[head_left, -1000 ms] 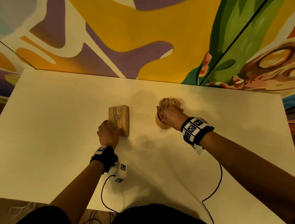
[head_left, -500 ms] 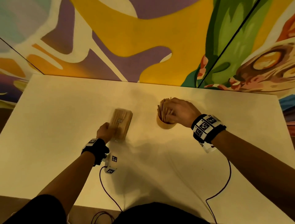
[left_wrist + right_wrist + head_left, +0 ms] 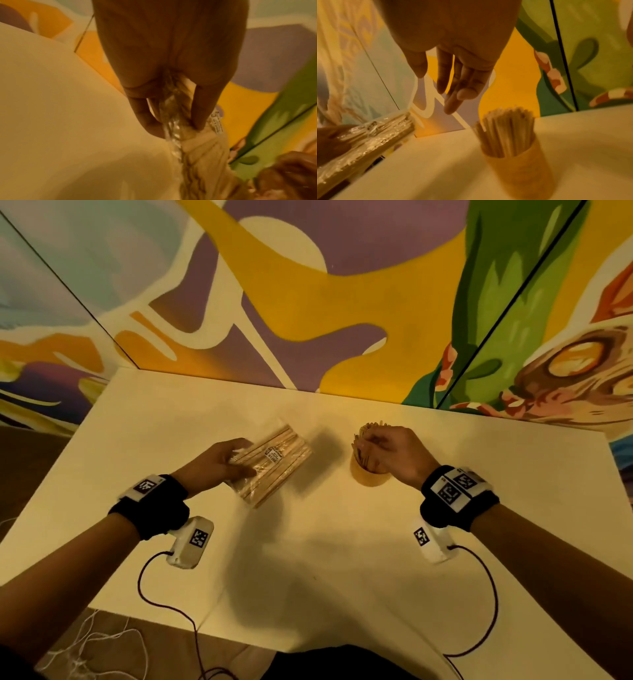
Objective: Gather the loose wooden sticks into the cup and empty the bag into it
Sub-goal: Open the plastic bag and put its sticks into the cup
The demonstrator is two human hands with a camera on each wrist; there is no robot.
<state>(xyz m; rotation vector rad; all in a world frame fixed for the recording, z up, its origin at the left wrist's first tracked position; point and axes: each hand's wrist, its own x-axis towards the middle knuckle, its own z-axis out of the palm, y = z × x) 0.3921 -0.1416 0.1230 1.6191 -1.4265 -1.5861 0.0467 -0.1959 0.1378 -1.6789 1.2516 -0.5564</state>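
I judge the loose sticks (image 3: 371,436) are gathered: they stand upright and packed in the cup (image 3: 369,474), and I see none lying on the worktop (image 3: 342,559). So the step in hand is the bag (image 3: 274,463).

My left hand (image 3: 214,463) grips the clear bag of sticks by its near end, thumb on top and fingers (image 3: 145,119) curled beneath, with the bag lifted off the worktop and pointing toward 2 o'clock. My right hand (image 3: 394,453) hangs just over the cup, at 3 o'clock from the bag, its fingers (image 3: 453,88) loosely extended and holding nothing.

Next, I reckon, the bag needs opening, which takes both hands, then tipping mouth-down over the cup. I cannot tell which end opens, or whether it is sealed.

What stands in the way is the cup itself: it already looks nearly full, so fresh sticks may jam or spill, and a careless push could topple it. The wrist-camera cables (image 3: 164,604) trail across the worktop at 6 o'clock, well apart from the work.
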